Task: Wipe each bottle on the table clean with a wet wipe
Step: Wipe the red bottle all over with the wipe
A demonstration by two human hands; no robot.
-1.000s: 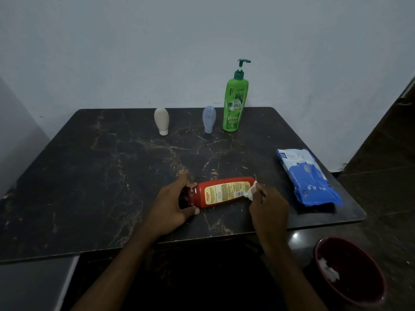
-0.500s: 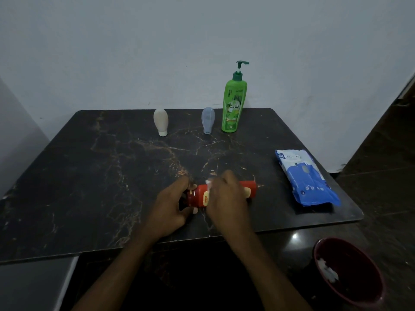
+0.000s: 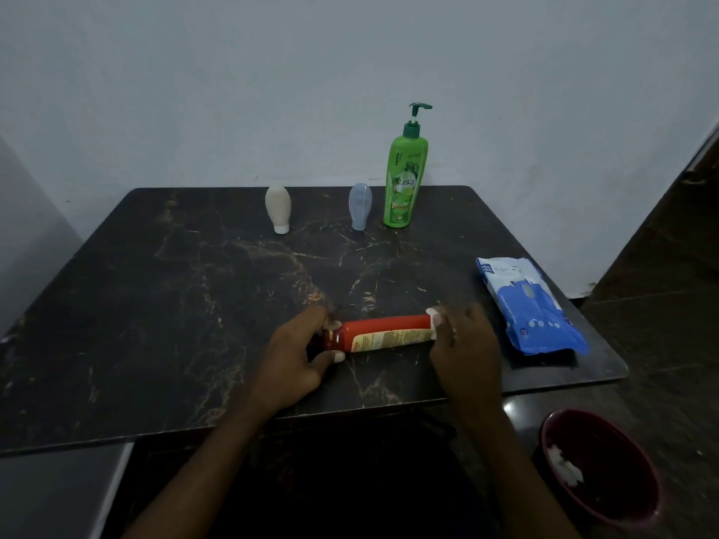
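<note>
A red bottle (image 3: 383, 333) with a yellow label lies on its side near the front of the dark marble table (image 3: 155, 305). My left hand (image 3: 295, 355) grips its cap end. My right hand (image 3: 465, 340) presses a white wet wipe (image 3: 432, 316) against the bottle's other end. At the back stand a beige squeeze bottle (image 3: 278, 207), a pale blue squeeze bottle (image 3: 360, 205) and a tall green pump bottle (image 3: 405, 177).
A blue and white wet wipe pack (image 3: 525, 305) lies at the table's right edge. On the floor at lower right stands a dark red bin (image 3: 607, 480) with used white wipes in it. A wall rises right behind the table.
My right hand slid the wipe from the bottle's right end to its middle, then back to the right end. My left hand kept its hold on the cap end.
</note>
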